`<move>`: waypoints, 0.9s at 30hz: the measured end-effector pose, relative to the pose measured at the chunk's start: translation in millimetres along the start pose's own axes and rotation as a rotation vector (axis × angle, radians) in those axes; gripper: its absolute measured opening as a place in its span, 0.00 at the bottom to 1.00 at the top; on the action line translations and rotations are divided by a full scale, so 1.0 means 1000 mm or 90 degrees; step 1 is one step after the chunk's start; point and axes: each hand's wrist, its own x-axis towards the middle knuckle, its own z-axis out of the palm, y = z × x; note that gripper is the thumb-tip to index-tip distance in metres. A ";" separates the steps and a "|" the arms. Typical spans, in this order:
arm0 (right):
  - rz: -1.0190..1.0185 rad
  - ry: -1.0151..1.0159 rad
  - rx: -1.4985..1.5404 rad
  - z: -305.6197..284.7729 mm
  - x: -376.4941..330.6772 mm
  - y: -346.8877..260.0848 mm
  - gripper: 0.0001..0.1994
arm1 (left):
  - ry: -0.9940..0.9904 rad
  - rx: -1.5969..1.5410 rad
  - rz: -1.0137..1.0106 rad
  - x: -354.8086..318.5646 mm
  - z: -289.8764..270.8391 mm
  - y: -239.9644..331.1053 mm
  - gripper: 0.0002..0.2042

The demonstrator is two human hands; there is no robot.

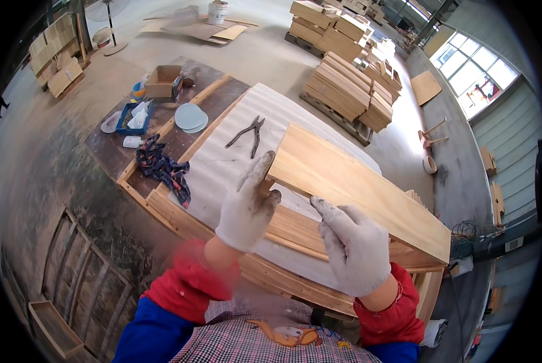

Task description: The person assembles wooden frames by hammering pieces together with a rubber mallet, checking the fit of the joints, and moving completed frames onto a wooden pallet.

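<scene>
A long, pale wooden box (343,175) lies slantwise on the white foam-covered table, its broad board facing up. At its left end, my left hand (245,209), in a soiled white glove, has the end panel between upright fingers and thumb. My right hand (357,245), gloved the same way, reaches to the box's near long edge. Its forefinger is stretched out and touches that edge; its thumb sits lower and apart, and the other fingers are partly hidden. Beyond my left hand, black-handled pliers (248,136) lie spread on the foam sheet (222,172).
On the dark tabletop at left are a patterned cloth (162,169), pale round discs (191,117), a blue tray (133,118) and a cardboard box (162,81). Stacked boards (343,88) stand on pallets beyond the table. A slatted wooden rack (86,272) is at lower left.
</scene>
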 end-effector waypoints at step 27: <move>0.173 -0.189 0.366 -0.044 -0.070 0.057 0.15 | -0.114 -0.320 -0.040 0.015 -0.018 0.006 0.32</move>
